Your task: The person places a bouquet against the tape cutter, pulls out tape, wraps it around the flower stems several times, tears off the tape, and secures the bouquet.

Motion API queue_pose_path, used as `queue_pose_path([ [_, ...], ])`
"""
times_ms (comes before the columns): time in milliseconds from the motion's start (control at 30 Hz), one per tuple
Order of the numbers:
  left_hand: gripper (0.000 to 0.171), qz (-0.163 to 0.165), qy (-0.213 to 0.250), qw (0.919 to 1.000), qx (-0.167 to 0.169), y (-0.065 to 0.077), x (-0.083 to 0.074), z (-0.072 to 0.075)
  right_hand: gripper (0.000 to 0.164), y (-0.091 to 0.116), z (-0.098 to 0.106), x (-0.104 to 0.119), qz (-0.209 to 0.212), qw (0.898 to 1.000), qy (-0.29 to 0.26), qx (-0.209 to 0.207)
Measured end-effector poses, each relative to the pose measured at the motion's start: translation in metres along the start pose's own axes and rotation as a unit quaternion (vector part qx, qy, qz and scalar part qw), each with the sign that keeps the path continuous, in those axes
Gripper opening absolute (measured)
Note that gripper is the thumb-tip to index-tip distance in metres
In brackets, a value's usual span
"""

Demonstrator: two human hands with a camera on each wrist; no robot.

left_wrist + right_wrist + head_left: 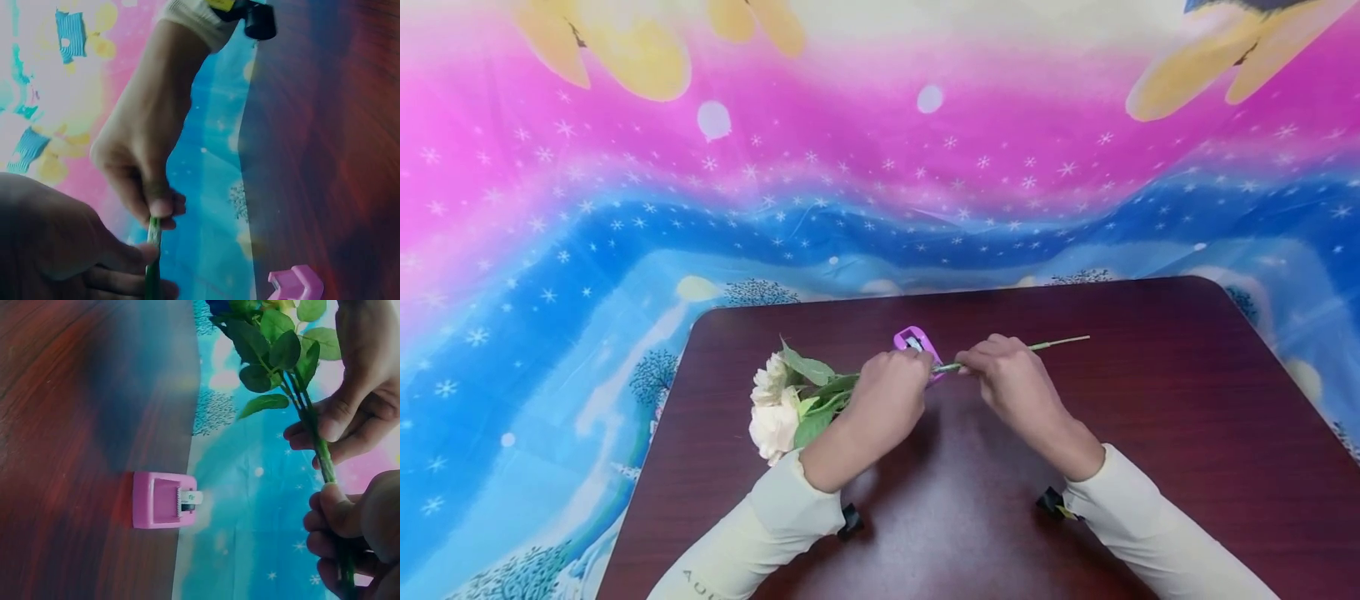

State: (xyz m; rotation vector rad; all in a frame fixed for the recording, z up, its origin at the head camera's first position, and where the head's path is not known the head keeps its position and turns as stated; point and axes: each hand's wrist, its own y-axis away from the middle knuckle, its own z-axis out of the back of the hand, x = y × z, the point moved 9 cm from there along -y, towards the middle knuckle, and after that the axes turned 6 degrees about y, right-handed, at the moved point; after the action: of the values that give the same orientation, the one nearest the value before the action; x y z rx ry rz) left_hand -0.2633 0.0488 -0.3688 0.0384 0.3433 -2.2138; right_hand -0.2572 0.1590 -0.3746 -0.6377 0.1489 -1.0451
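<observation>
A bunch of cream roses (775,425) with green leaves (284,350) lies sideways above the table, blooms to the left. My left hand (887,396) grips the gathered green stems (320,450) just below the leaves. Close beside it, my right hand (1018,383) pinches the same stems between thumb and fingers, and a thin stem end (1067,341) sticks out past it to the right. Between the hands the short bare stretch looks shiny in the left wrist view. A pink tape dispenser (144,500) stands on the table just beyond the left hand.
The dark brown wooden table (1187,375) has its far edge behind the dispenser. A colourful printed cloth (850,183) hangs behind and around the table. Black camera mounts (850,521) sit at both wrists, below the cream sleeves.
</observation>
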Motion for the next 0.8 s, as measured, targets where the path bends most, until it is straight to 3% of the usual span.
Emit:
queue_pose_path([
  [133, 0.004, 0.037, 0.101, 0.9922, 0.062, -0.005, 0.012, -0.01, 0.016, 0.003, 0.001, 0.004, 0.02, 1.0, 0.011, -0.019],
  [233, 0.004, 0.061, 0.127, 0.9866, 0.083, -0.006, 0.017, -0.014, 0.018, 0.004, 0.001, 0.007, 0.039, 0.998, 0.021, -0.034],
  [333, 0.007, 0.07, 0.115, 0.9879, 0.076, -0.007, 0.018, -0.013, 0.018, 0.005, 0.001, 0.009, 0.047, 0.998, 0.028, -0.044],
  [467, 0.008, 0.055, 0.068, 0.9951, 0.045, -0.007, 0.016, -0.007, 0.019, 0.006, 0.002, 0.011, 0.045, 0.997, 0.041, -0.042],
  [800, 0.014, 0.038, -0.004, 0.9992, -0.003, -0.004, 0.012, -0.003, 0.016, 0.003, -0.006, 0.012, 0.046, 0.998, 0.028, 0.022],
])
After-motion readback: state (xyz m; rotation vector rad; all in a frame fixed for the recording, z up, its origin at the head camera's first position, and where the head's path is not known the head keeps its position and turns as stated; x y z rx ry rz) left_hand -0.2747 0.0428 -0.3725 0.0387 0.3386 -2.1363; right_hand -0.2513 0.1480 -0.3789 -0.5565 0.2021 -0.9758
